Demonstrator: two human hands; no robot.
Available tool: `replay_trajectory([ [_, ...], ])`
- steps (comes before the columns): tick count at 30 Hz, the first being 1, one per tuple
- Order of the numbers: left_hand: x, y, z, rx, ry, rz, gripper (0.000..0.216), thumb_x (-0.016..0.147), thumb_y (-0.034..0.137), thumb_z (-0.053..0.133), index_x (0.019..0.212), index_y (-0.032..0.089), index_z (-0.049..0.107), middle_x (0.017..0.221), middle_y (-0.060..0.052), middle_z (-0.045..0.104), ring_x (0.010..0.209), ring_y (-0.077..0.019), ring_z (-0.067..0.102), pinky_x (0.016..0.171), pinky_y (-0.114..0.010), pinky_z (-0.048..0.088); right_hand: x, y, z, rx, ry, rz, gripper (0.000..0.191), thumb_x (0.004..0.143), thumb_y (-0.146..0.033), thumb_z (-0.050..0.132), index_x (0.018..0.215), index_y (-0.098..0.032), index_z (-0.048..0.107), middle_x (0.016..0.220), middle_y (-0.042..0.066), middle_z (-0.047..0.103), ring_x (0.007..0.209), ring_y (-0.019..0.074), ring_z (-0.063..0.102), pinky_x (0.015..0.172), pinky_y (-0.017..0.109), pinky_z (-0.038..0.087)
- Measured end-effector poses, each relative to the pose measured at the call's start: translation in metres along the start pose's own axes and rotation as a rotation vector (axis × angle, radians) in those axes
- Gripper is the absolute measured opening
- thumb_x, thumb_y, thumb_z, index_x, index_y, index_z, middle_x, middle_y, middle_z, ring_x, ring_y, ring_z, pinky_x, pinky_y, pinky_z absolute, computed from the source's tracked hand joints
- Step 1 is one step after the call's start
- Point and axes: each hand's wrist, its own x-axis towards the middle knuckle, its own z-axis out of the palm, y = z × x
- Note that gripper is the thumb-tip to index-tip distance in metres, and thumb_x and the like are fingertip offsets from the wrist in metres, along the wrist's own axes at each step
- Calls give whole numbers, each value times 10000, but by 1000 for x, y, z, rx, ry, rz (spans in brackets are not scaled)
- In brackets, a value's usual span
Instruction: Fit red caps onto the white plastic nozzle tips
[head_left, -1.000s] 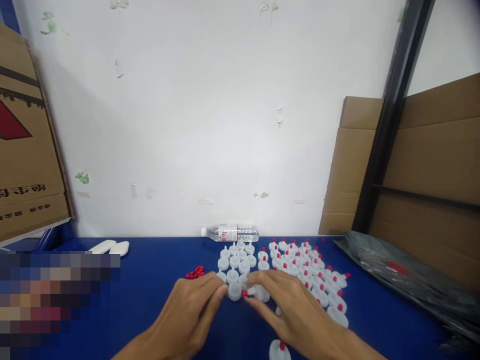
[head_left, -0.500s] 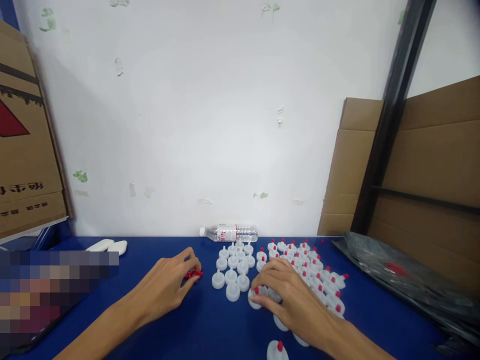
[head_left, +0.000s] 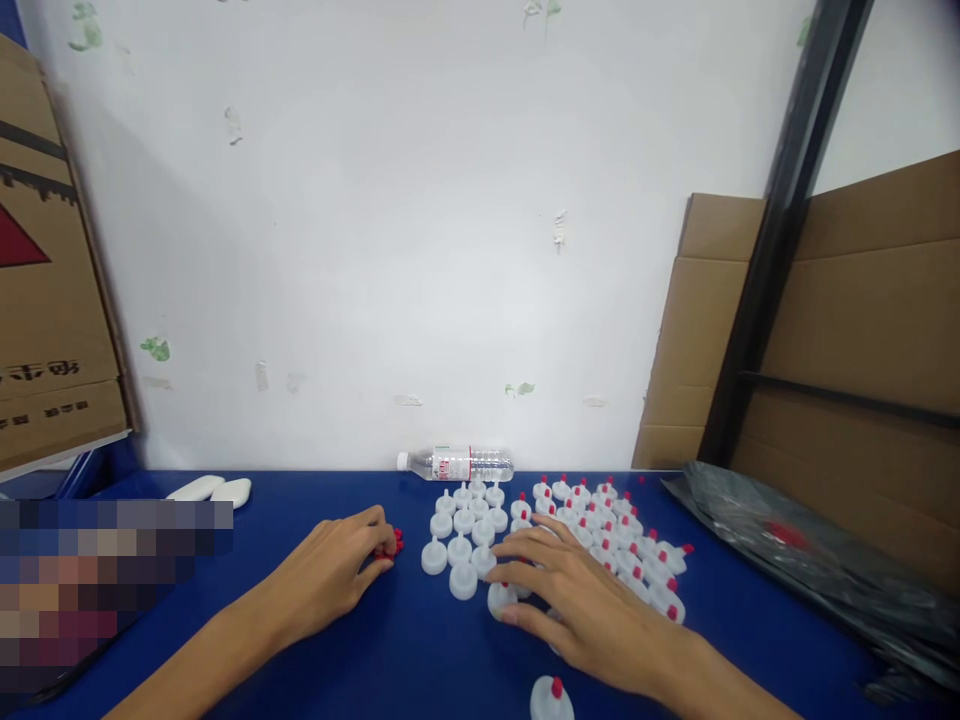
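Note:
My left hand [head_left: 349, 560] is curled at a small pile of red tip caps [head_left: 397, 541], its thumb and fingers closing on a cap at the pile's edge. My fingers partly hide the pile. My right hand [head_left: 566, 590] has its fingers apart over a white spout lid [head_left: 502, 601] with a red tip. The thumb is at that lid's side, and the hand covers several lids behind it. To its left stand several white spout lids [head_left: 463, 580] with bare spouts. Many red-tipped lids [head_left: 604, 535] spread out to the right.
A clear plastic bottle [head_left: 457, 464] lies on its side along the wall. Two white objects [head_left: 230, 493] lie at the back left, by a blurred-out area. Grey plastic bags [head_left: 810, 560] cover the right side. One red-tipped lid [head_left: 552, 697] stands near the front of the blue table [head_left: 337, 670].
My right hand's fingers have spread from their pinch at the red tip on the lid. My left hand has stayed at the red caps, its fingers curling further in.

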Motion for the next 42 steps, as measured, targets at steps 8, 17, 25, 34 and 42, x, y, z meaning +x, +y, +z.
replay_trajectory([
  [8,-1,14,-5,-20,54,27,224,1000,274,445,929,227,653,973,-41,689,800,-207,695,707,-302,451,3,-6,4,-18,-95,123,519,1092,-525,443,1545,-278,503,1605,73,487,1530,341,364,1259,677,184],
  [17,-3,30,0,-91,217,119,246,1073,308,428,1079,252,667,951,6,728,722,-145,678,648,-245,461,3,-3,0,-31,127,57,455,1031,-465,620,1429,-247,597,1410,80,678,1357,287,590,1251,582,289],
  [25,-7,50,15,-277,505,333,202,1090,286,514,1128,250,709,998,-4,785,850,-127,753,762,-185,536,2,-11,7,-48,284,-219,143,1075,-270,565,1200,-239,627,1168,45,750,1077,191,710,936,325,540],
  [34,-15,76,18,-389,451,421,149,1070,211,553,1126,238,689,932,2,783,793,-117,750,718,-166,534,3,-16,8,50,182,-265,50,1068,-175,546,1076,-223,558,1158,40,736,1118,186,678,982,332,529],
  [42,-13,78,23,-298,548,470,116,1078,240,554,1137,224,653,901,5,777,719,-115,746,662,-178,524,1,-17,14,44,273,-308,64,1051,-175,581,1084,-210,540,1226,83,711,1139,194,654,982,313,561],
])
